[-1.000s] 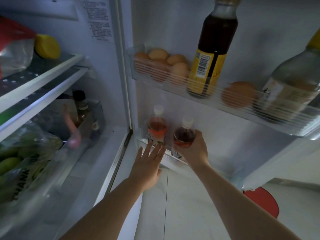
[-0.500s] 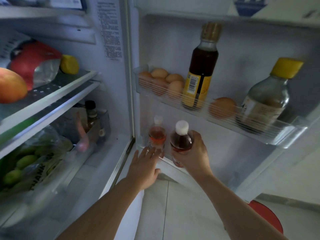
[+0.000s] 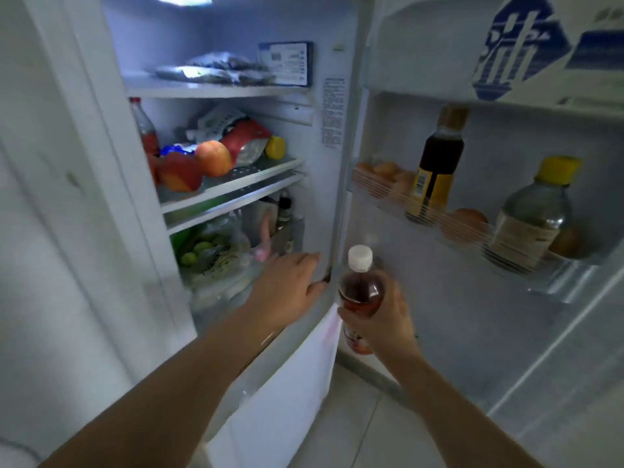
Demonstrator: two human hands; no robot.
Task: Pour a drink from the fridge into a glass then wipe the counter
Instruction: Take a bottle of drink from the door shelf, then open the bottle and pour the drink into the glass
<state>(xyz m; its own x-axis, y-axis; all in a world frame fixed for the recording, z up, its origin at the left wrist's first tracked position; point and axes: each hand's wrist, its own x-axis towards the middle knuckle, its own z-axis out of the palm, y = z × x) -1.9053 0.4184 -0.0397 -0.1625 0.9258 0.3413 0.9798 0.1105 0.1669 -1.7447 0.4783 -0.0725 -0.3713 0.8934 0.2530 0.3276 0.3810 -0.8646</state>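
My right hand [image 3: 385,319] grips a small drink bottle [image 3: 360,292] with a white cap and reddish-brown liquid, held upright in front of the open fridge door [image 3: 472,332], clear of the door shelves. My left hand [image 3: 287,285] rests flat on the fridge body's front edge near the hinge, fingers together, holding nothing. The fridge interior [image 3: 236,184] is lit and open. No glass or counter is in view.
The door shelf [image 3: 439,224] carries eggs, a dark sauce bottle [image 3: 435,170] and a clear bottle with a yellow cap [image 3: 533,217]. Inside, shelves hold apples [image 3: 212,158], bags, a red-capped bottle and green fruit in a drawer. Tiled floor lies below.
My right hand has lifted the dark drink bottle out of the lower door shelf and drawn it back. My left hand moved left onto the fridge's edge. The view tilted upward.
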